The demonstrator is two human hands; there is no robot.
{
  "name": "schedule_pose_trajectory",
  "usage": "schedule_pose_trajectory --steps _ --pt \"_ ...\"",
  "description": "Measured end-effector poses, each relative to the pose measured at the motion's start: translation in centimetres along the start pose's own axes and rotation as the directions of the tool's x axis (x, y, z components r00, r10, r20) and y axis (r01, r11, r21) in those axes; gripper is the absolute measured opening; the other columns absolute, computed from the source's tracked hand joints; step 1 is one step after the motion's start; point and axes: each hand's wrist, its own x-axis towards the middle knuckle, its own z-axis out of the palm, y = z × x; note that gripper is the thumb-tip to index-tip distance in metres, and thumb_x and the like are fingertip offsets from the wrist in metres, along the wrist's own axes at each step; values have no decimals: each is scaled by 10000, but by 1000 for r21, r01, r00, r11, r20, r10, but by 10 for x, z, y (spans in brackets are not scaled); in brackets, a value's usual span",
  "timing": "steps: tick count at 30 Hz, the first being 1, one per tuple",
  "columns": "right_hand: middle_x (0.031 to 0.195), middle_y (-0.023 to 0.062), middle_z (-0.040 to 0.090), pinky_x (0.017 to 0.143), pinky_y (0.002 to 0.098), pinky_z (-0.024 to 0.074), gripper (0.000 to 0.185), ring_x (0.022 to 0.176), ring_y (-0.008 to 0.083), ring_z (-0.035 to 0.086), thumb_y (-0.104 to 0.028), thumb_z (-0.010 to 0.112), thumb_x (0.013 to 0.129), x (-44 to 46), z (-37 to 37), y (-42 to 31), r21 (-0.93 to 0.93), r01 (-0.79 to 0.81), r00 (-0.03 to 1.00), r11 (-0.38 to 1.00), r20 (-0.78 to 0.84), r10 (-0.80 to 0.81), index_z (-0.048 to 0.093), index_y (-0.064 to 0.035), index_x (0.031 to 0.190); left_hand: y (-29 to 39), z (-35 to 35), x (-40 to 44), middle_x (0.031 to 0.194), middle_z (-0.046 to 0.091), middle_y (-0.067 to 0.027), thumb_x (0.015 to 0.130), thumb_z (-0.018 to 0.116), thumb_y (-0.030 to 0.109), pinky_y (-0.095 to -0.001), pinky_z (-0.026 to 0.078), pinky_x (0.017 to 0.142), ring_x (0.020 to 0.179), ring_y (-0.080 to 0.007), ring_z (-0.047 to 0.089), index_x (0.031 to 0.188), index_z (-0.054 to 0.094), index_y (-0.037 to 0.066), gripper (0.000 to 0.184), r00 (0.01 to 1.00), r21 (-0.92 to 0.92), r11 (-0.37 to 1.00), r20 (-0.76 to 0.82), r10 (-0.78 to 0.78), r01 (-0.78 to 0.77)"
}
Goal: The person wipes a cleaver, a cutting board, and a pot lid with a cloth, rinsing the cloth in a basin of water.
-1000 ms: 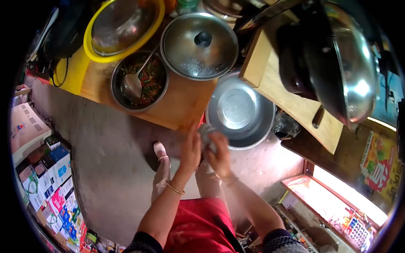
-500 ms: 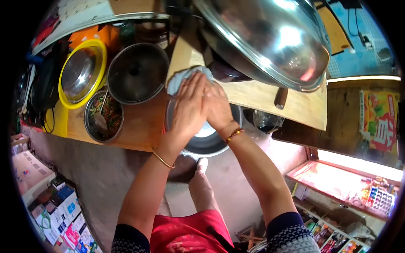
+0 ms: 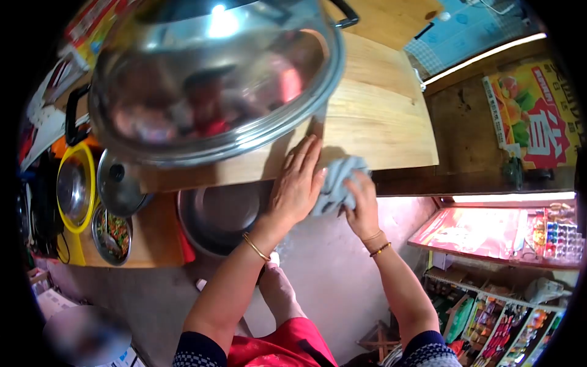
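Note:
My right hand (image 3: pixel 362 205) is closed on a crumpled light blue-grey cloth (image 3: pixel 340 177) at the front edge of the wooden board (image 3: pixel 379 116). My left hand (image 3: pixel 296 183) is just left of the cloth, palm down with fingers stretched out, at the board's edge. Its fingertips lie close to the brown handle (image 3: pixel 316 127) of a knife on the board; I cannot tell if they touch it. Most of the blade is hidden under a large steel wok's domed lid (image 3: pixel 202 98). Below my left hand stands a wide grey metal basin (image 3: pixel 223 211).
At left are a yellow-rimmed basin (image 3: pixel 90 183), a dark pot lid (image 3: pixel 119 183) and a bowl of chopped vegetables with a spoon (image 3: pixel 113 235). A printed carton sheet (image 3: pixel 538 116) lies on the dark table at right. Shelves of packets (image 3: pixel 495 324) stand lower right.
My hands, pressed together over the cloth before, have come apart. The cloth is now in my right hand, farther right along the board's edge. My view has turned right.

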Motion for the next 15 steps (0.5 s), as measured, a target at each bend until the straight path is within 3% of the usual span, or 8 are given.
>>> schedule_pose_trajectory --steps 1,2,4,5,7,10,12,15 --pt "1330 227 435 1057 493 308 614 1244 403 397 -16 634 663 5 -3 17 13 -132 987 991 -90 132 506 -100 1258 4 9 13 1401 389 -209 907 511 143 -431 294 1080 1308 -363 354 1346 392 -30 487 1000 21 999 5 -30 30" --pt "1330 227 435 1057 493 308 614 1244 403 397 -16 634 663 13 3 33 9 -138 985 990 -105 138 506 -100 1258 5 23 24 1401 389 -209 907 511 143 -431 294 1080 1308 -363 354 1346 392 -30 487 1000 19 1000 13 -15 15" --pt "1346 228 422 1046 496 311 551 1264 398 379 -155 621 750 48 24 52 -287 -174 985 942 -34 171 490 -115 1283 1 53 45 1406 393 -193 902 517 154 -435 264 1101 1321 -338 347 1334 409 -32 482 998 251 967 55 18 -31" --pt "1346 228 422 1046 496 311 551 1264 398 379 -155 621 750 66 27 64 -285 -189 982 940 -49 182 490 -115 1283 4 63 55 1396 418 -175 890 529 174 -447 231 1119 1334 -304 345 1305 451 -30 469 996 302 952 88 19 -44" --pt "1361 214 420 1026 488 326 488 1277 377 377 -276 573 830 88 25 92 -283 -34 998 958 37 46 493 -128 1288 5 77 65 1385 433 -172 882 536 185 -453 224 1120 1335 -296 347 1290 469 -30 465 990 436 898 139 -8 -54" --pt "1306 214 471 987 448 389 431 1204 396 446 -231 586 850 120 14 158 -229 -210 975 951 -120 186 511 -144 1266 2 83 66 1352 474 -170 859 563 215 -464 220 1118 1321 -282 370 1260 504 -30 473 985 617 779 170 1 -108" --pt "1258 221 505 970 443 407 416 1153 398 486 -205 593 847 111 -3 202 -225 -320 934 920 -237 267 521 -119 1248 1 83 66 1346 477 -177 855 571 205 -471 233 1112 1315 -291 376 1256 504 -35 472 985 593 800 174 -16 -92" --pt "1315 209 468 1003 436 378 439 1204 376 455 -187 574 857 74 -25 215 -275 -466 880 841 -245 407 498 -105 1281 7 86 70 1331 486 -181 853 581 194 -481 246 1105 1300 -307 394 1246 505 -42 465 988 567 821 153 -20 -71"
